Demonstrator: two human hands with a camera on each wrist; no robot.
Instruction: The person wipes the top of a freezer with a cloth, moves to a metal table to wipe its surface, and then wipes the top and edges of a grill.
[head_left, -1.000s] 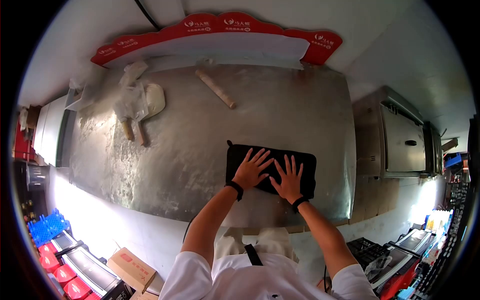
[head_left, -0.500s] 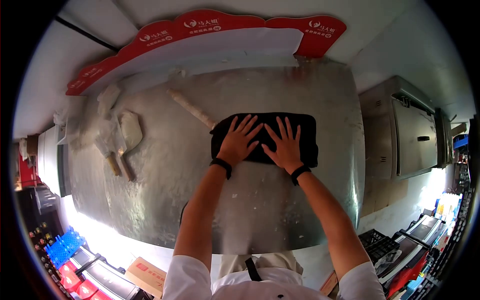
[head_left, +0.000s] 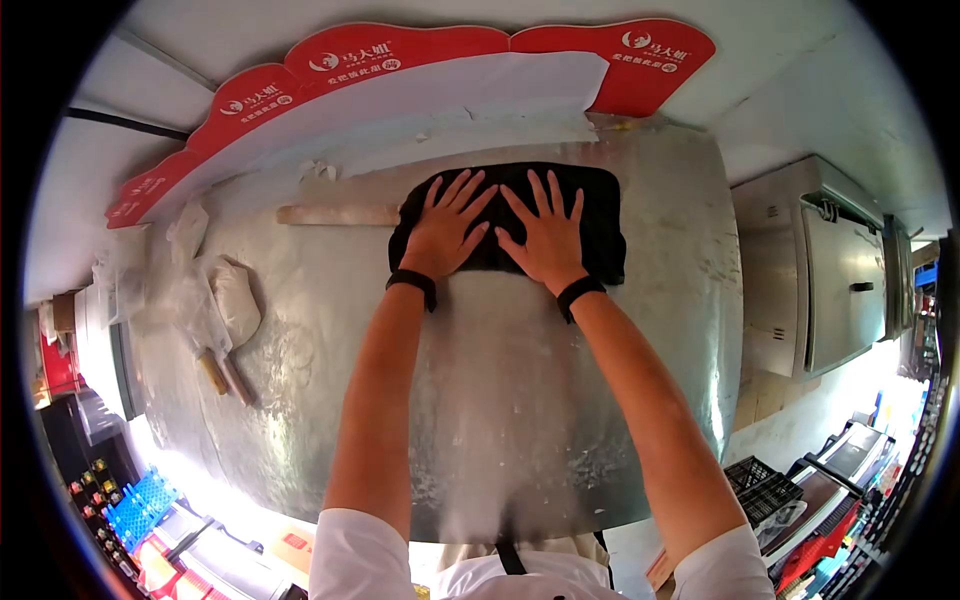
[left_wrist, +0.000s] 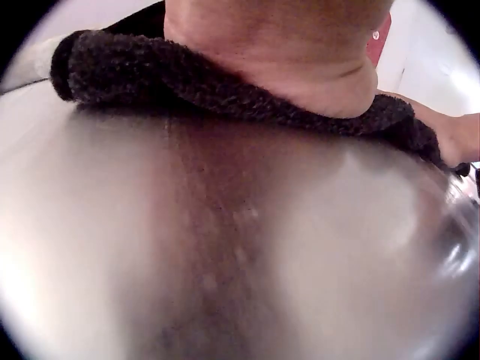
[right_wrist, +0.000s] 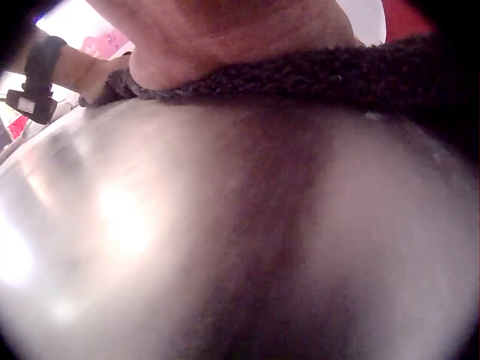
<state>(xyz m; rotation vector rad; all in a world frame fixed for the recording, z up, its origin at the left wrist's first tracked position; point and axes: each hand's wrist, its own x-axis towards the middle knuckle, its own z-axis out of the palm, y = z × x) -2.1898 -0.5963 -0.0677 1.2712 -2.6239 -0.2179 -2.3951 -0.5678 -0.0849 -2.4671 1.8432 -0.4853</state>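
Both hands lie flat with spread fingers on a dark folded cloth (head_left: pixel 600 215) at the far side of the metal table (head_left: pixel 330 330). My left hand (head_left: pixel 447 228) presses the cloth's left half, my right hand (head_left: pixel 548 230) its right half. In the left wrist view the heel of the left hand (left_wrist: pixel 277 52) rests on the fuzzy cloth (left_wrist: pixel 127 71). The right wrist view has the right hand (right_wrist: pixel 225 37) bearing on the cloth (right_wrist: pixel 330 79). A floury rolling pin (head_left: pixel 340 215) touches or nearly touches the cloth's left edge.
On the table's left lie a bag (head_left: pixel 236 303) and two wooden handles, one of them a brown handle (head_left: pixel 212 372). A red-edged white board (head_left: pixel 450 95) stands along the back. Right of the table is a metal cabinet (head_left: pixel 845 285). Whitish wet-looking streaks mark the tabletop.
Both hands and the cloth have moved away from the body, toward the back of the table. The rolling pin has turned from slanted to nearly level, and the head view has shifted.
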